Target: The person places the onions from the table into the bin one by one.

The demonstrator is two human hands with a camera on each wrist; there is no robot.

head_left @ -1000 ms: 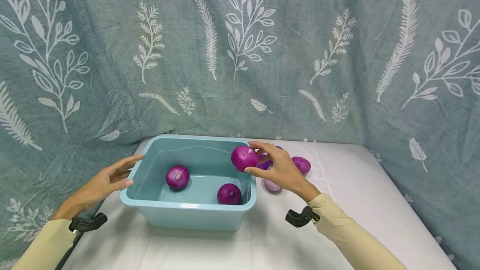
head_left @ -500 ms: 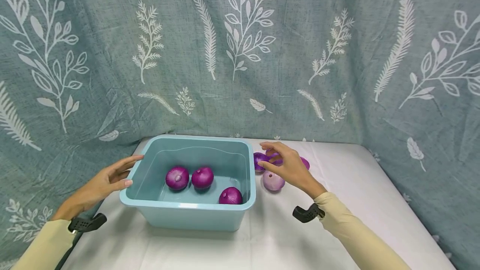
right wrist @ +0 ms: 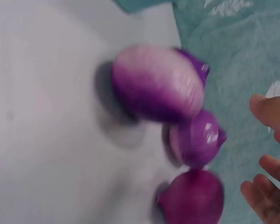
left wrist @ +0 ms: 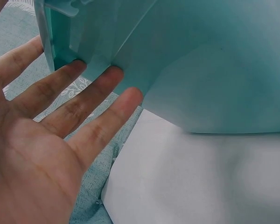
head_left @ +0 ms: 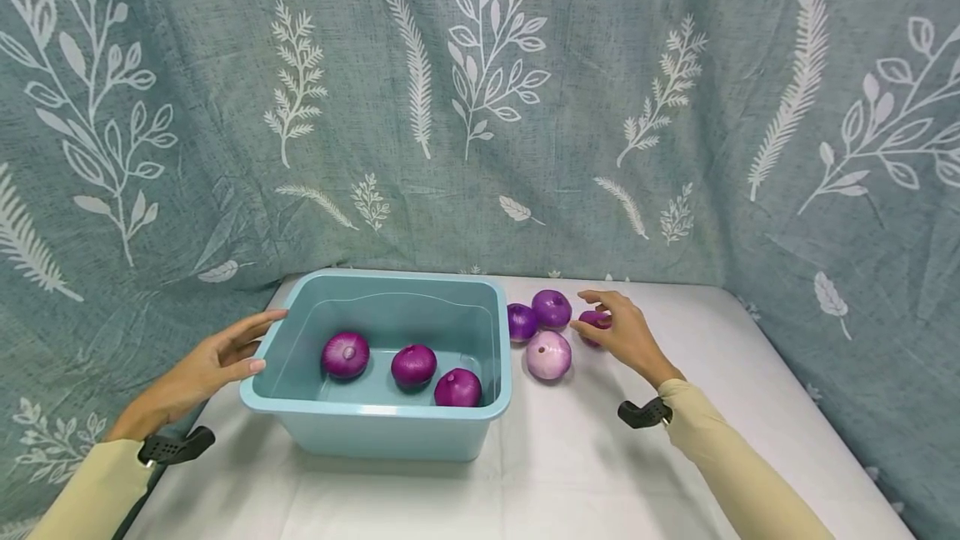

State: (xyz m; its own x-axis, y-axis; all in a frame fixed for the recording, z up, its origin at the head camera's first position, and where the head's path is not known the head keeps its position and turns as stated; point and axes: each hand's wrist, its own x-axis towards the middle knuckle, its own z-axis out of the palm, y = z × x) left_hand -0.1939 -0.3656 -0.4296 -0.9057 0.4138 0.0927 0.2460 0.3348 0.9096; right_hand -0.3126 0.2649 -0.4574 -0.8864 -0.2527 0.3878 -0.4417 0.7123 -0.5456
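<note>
A light blue plastic bin [head_left: 375, 432] holds three reddish-purple onions: one at left [head_left: 346, 355], one in the middle [head_left: 414, 366] and one at right [head_left: 457, 388]. My left hand [head_left: 191, 373] rests against the bin's left end; in the left wrist view its straight fingertips [left wrist: 130, 97] touch the outer wall. With spread fingers, my right hand [head_left: 630, 338] hovers over a magenta onion [head_left: 592, 328], partly hidden by it. Beside that onion lie a pale purple onion [head_left: 549, 356] and two violet onions, one behind [head_left: 552, 308] and one near the bin [head_left: 522, 322].
A white cloth [head_left: 600, 457] covers the table. Behind it and along both sides hangs a blue-green curtain [head_left: 480, 190] with white leaf patterns. A black strap with a camera [head_left: 643, 413] sits on the right wrist, and another [head_left: 177, 446] on the left.
My right hand has let an onion go into the bin, then moved right to the magenta onion. The onions in the bin have rolled a little. My left hand has stayed put.
</note>
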